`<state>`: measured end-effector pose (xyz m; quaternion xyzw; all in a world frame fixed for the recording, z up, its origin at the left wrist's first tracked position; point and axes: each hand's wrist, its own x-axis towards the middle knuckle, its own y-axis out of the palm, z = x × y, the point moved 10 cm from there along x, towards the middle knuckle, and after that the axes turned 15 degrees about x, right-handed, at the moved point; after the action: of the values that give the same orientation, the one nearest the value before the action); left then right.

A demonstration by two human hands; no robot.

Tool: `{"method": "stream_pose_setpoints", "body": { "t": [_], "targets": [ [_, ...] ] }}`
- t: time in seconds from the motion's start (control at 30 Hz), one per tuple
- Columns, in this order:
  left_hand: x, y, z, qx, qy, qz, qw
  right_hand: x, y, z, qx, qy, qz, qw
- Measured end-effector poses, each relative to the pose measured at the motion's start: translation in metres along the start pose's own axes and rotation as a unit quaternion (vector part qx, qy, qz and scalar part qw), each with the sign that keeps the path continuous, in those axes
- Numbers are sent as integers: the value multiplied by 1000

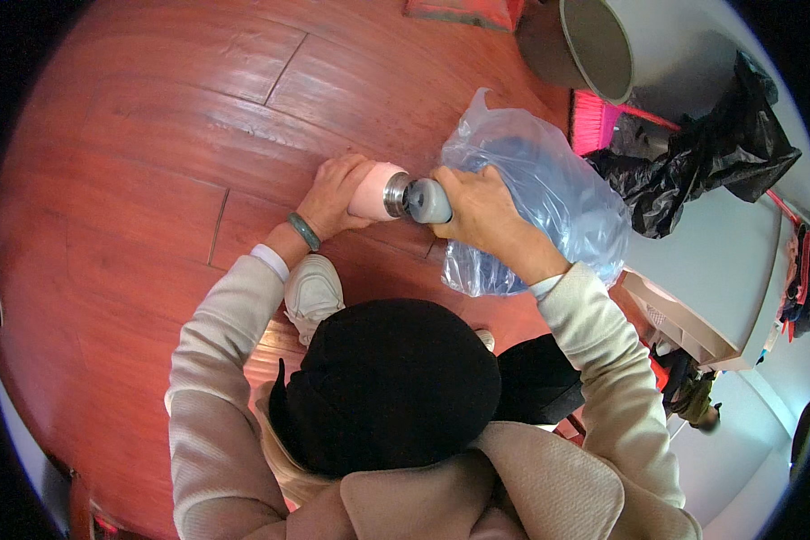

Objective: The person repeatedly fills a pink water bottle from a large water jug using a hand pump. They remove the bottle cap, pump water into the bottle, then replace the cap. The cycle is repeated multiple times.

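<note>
My left hand (341,192) is wrapped around a pink vacuum flask (374,191) with a bare steel neck, held tilted with its mouth to the right. In my right hand (479,208) is a pale grey, partly clear bottle cap or small vessel (430,201), held right at the flask's mouth. Whether the two pieces touch cannot be told. Behind my right hand a large clear plastic bag (547,175) with bluish contents rests on the floor.
A grey bin (553,47), a pink broom (590,121) and a black plastic bag (709,155) are at the upper right. Nearby stands a white cabinet (709,256). A person (692,401) is farther off at the right. My shoe (314,290) is on the red wood-look floor (128,169).
</note>
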<state>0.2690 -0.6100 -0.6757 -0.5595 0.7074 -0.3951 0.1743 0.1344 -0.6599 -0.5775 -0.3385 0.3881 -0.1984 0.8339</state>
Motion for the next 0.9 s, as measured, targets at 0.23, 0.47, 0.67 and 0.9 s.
{"method": "stream_pose_setpoints", "body": {
  "t": [0.23,0.47,0.67,0.9],
  "targets": [
    [0,4,1,-3,23,-6,1000,2,2,0,-8,3,1,1000],
    [-2,6,2,2,10,-8,1000,-1,8,-4,-15,11,9,1000],
    [0,6,3,-9,-10,8,1000,-1,5,-1,14,-13,-14,1000],
    [2,10,4,-14,-25,39,999,0,12,-8,5,-5,-2,1000]
  ]
}}
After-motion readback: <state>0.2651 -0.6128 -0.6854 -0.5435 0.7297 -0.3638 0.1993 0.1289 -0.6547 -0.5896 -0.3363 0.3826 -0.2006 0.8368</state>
